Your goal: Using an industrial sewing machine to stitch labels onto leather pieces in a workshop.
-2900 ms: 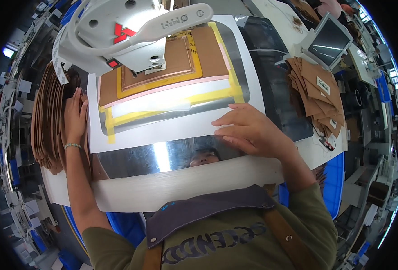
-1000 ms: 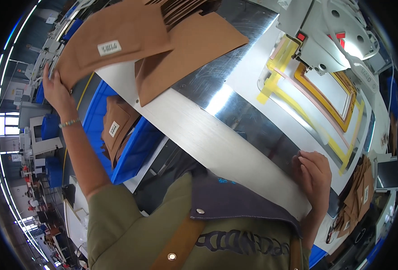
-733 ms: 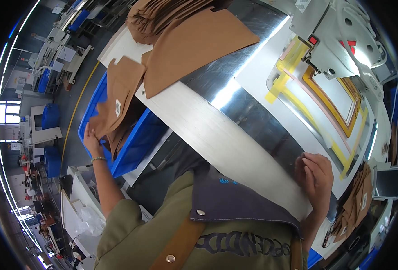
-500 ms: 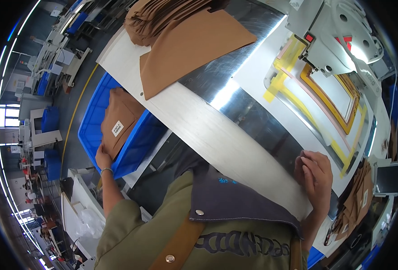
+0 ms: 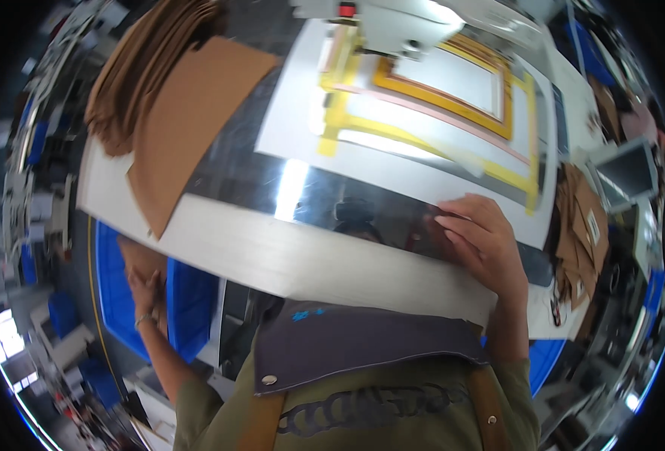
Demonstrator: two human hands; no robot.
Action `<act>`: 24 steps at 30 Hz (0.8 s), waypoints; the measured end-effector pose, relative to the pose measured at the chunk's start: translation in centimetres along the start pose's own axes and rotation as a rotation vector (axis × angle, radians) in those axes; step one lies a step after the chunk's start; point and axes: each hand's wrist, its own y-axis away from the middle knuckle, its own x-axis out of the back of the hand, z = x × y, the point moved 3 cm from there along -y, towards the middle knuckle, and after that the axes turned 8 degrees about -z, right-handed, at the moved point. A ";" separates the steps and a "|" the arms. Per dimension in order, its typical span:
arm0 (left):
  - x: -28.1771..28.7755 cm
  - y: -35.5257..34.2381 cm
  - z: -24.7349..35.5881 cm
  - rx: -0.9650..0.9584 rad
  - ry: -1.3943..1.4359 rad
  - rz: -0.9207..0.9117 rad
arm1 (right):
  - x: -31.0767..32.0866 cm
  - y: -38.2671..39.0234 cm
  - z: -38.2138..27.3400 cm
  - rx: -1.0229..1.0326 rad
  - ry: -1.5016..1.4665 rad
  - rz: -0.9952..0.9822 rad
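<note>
My left hand (image 5: 144,289) is down inside the blue plastic bin (image 5: 195,308), its fingers spread over brown fabric pieces (image 5: 141,254) lying there. My right hand (image 5: 484,242) hovers at or rests on the table's front strip; its fingers are loosely bent and apart, with nothing visible in them. Whether its fingertips touch the shiny metal plate (image 5: 261,186) I cannot tell. Beyond that hand, a white template sheet with yellow tape (image 5: 396,137) carries a yellow rectangular frame (image 5: 441,101). A white sewing machine head (image 5: 407,22) stands over it.
A thick stack of brown fabric pieces (image 5: 152,68) lies at the far left of the table, one flat piece (image 5: 189,120) hanging over the front edge. More brown pieces with labels (image 5: 582,225) lie at the right, near a grey screen (image 5: 624,174). Other workstations stand farther left.
My view has swung to the right, so the machine and frame appear more central. My left hand has shifted from the bin's near edge onto the fabric inside, fingers spread. My right hand stays near the table edge.
</note>
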 end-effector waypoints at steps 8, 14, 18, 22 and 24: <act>20.2 -4.4 21.8 -0.194 0.393 0.648 | 3.6 -0.2 3.9 -0.099 0.154 0.189; 18.5 2.4 51.0 -1.008 0.603 0.128 | 1.2 -3.2 4.0 -0.041 0.389 0.213; 16.4 6.8 61.3 -1.444 0.562 -0.130 | -0.8 -3.4 4.8 -0.019 0.480 0.220; 14.9 8.6 66.7 -1.691 0.422 -0.101 | -1.0 -3.6 4.9 0.054 0.451 0.272; 13.7 9.1 68.2 -1.773 0.397 -0.082 | -0.9 -3.3 5.3 0.041 0.442 0.271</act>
